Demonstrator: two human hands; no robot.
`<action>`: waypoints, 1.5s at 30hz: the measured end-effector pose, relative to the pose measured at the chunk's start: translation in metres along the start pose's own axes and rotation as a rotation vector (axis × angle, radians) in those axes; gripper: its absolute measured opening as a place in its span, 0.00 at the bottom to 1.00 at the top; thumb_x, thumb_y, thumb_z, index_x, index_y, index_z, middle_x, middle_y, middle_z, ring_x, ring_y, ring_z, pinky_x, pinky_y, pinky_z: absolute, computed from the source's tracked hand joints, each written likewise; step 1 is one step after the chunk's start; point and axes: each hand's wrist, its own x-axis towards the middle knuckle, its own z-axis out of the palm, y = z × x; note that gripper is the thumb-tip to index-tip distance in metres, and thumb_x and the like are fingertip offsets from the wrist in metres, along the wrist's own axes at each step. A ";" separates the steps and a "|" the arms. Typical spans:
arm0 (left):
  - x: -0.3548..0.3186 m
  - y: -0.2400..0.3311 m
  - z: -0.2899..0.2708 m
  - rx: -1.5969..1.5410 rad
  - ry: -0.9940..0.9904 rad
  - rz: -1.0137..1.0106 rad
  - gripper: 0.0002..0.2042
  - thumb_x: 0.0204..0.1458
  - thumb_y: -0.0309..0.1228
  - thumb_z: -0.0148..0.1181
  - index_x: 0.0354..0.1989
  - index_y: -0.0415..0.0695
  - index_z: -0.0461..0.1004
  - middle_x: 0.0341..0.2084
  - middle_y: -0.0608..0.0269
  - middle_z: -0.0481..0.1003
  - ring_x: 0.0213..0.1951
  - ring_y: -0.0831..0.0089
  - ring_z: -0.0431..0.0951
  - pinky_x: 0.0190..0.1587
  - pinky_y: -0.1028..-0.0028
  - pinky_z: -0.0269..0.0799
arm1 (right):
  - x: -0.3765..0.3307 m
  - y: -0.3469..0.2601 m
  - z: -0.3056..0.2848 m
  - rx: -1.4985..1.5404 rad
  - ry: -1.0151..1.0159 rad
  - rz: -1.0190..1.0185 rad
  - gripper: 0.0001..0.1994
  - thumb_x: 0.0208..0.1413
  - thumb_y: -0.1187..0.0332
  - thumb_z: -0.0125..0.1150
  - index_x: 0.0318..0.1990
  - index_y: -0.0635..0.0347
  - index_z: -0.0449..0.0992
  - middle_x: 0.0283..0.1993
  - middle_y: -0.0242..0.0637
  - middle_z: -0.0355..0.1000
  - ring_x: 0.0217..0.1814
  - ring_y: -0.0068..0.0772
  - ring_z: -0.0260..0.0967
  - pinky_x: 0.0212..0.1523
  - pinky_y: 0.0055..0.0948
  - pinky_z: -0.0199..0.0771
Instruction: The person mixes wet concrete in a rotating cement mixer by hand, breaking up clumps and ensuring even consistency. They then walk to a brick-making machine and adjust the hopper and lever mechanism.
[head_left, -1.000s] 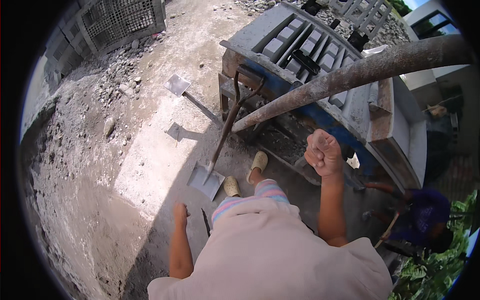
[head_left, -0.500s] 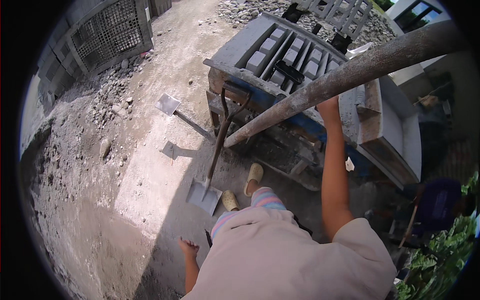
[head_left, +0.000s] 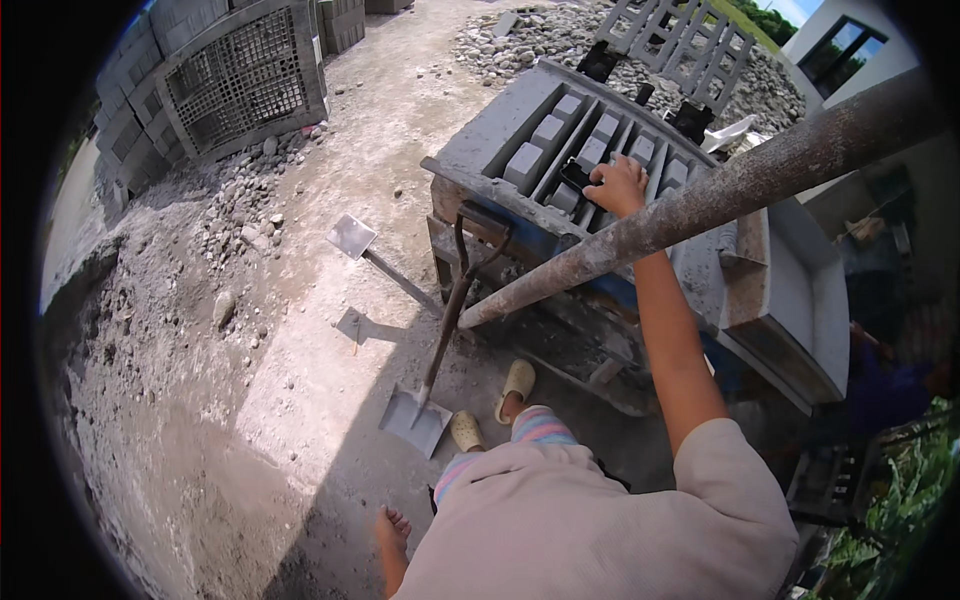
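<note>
My right hand (head_left: 622,187) reaches past the slanting pipe to the top of a block-moulding machine (head_left: 505,128). Its fingers are bent around the right end of a black, oblong thing (head_left: 575,173), which the hand partly hides. This thing lies across the slots of the mould, among rows of grey block-shaped cores (head_left: 548,130). Low at my side hangs my left hand (head_left: 395,527), fingers loosely curled, with nothing in it. A shovel (head_left: 445,335) leans upright against the machine, its blade on the ground close to my feet.
A thick rusty pipe (head_left: 700,205) slants across the machine's front. Another flat metal blade on a handle (head_left: 352,236) lies on the ground at left. Stacked grey blocks (head_left: 135,130), a mesh screen (head_left: 240,85) and stone heaps (head_left: 530,45) stand farther off. A tray-like chute (head_left: 800,290) juts out at right.
My right hand has moved up from beside the pipe onto the mould top and taken hold of the black oblong thing. My left hand still hangs low. The view has shifted slightly.
</note>
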 end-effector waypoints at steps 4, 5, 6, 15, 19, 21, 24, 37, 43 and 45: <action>-0.005 -0.035 -0.001 0.056 0.118 -0.066 0.13 0.48 0.45 0.47 0.23 0.48 0.63 0.19 0.64 0.65 0.24 0.68 0.66 0.29 0.68 0.63 | 0.003 0.002 0.013 0.045 0.174 -0.080 0.05 0.34 0.64 0.60 0.22 0.51 0.76 0.56 0.45 0.56 0.61 0.49 0.43 0.59 0.48 0.35; -0.005 -0.041 -0.001 0.034 0.144 -0.024 0.13 0.48 0.45 0.47 0.23 0.48 0.63 0.19 0.64 0.65 0.24 0.68 0.65 0.30 0.67 0.63 | 0.002 -0.002 0.014 0.045 0.181 -0.089 0.04 0.33 0.65 0.60 0.20 0.52 0.76 0.55 0.45 0.57 0.61 0.49 0.43 0.59 0.48 0.35; -0.002 -0.047 -0.004 0.014 0.168 0.019 0.13 0.48 0.45 0.47 0.23 0.48 0.63 0.20 0.65 0.65 0.25 0.68 0.65 0.30 0.66 0.62 | 0.002 -0.005 0.014 0.047 0.181 -0.091 0.04 0.33 0.65 0.60 0.20 0.52 0.76 0.55 0.45 0.57 0.61 0.49 0.43 0.59 0.48 0.35; -0.002 0.018 0.020 -0.027 0.029 0.108 0.14 0.48 0.45 0.48 0.27 0.46 0.65 0.21 0.64 0.66 0.23 0.69 0.66 0.31 0.67 0.63 | 0.003 -0.008 0.019 -0.175 0.217 -0.213 0.04 0.34 0.68 0.58 0.21 0.51 0.77 0.56 0.40 0.56 0.60 0.47 0.44 0.59 0.47 0.36; 0.009 0.037 0.012 -0.077 0.023 0.170 0.15 0.48 0.46 0.48 0.26 0.45 0.65 0.21 0.63 0.67 0.23 0.70 0.66 0.30 0.68 0.64 | 0.000 -0.014 0.020 -0.189 0.229 -0.220 0.04 0.34 0.68 0.57 0.21 0.51 0.77 0.56 0.40 0.55 0.60 0.46 0.45 0.60 0.46 0.37; 0.011 0.035 0.006 -0.040 0.024 0.125 0.15 0.48 0.45 0.48 0.27 0.45 0.65 0.22 0.62 0.67 0.24 0.70 0.67 0.29 0.68 0.65 | -0.003 -0.012 0.020 -0.145 0.225 -0.221 0.03 0.34 0.68 0.58 0.19 0.51 0.77 0.56 0.39 0.56 0.60 0.45 0.45 0.60 0.46 0.37; 0.014 0.026 0.002 -0.007 0.015 0.104 0.14 0.48 0.45 0.47 0.27 0.45 0.65 0.23 0.62 0.68 0.24 0.68 0.67 0.30 0.67 0.65 | -0.011 -0.011 0.009 -0.068 0.152 -0.168 0.02 0.36 0.67 0.61 0.19 0.52 0.76 0.59 0.39 0.52 0.62 0.43 0.41 0.61 0.44 0.32; 0.035 0.011 -0.006 0.332 -0.084 -0.030 0.14 0.47 0.45 0.48 0.28 0.45 0.66 0.22 0.63 0.69 0.24 0.67 0.70 0.29 0.66 0.66 | -0.129 0.153 -0.030 2.453 0.155 0.096 0.09 0.50 0.66 0.54 0.39 0.53 0.70 0.33 0.33 0.69 0.31 0.30 0.61 0.37 0.32 0.55; 0.055 0.082 0.005 0.312 -0.102 0.174 0.15 0.47 0.45 0.48 0.30 0.44 0.68 0.23 0.63 0.69 0.24 0.70 0.70 0.28 0.69 0.67 | -0.236 0.138 -0.065 2.389 0.139 -0.371 0.18 0.50 0.68 0.52 0.50 0.55 0.64 0.53 0.38 0.61 0.53 0.33 0.57 0.49 0.34 0.54; 0.043 0.103 0.015 0.296 -0.101 0.231 0.16 0.47 0.45 0.48 0.31 0.43 0.68 0.24 0.63 0.70 0.23 0.70 0.70 0.27 0.70 0.67 | -0.269 0.120 -0.067 2.314 0.184 -0.502 0.19 0.50 0.69 0.52 0.52 0.57 0.62 0.53 0.38 0.61 0.53 0.33 0.57 0.50 0.34 0.54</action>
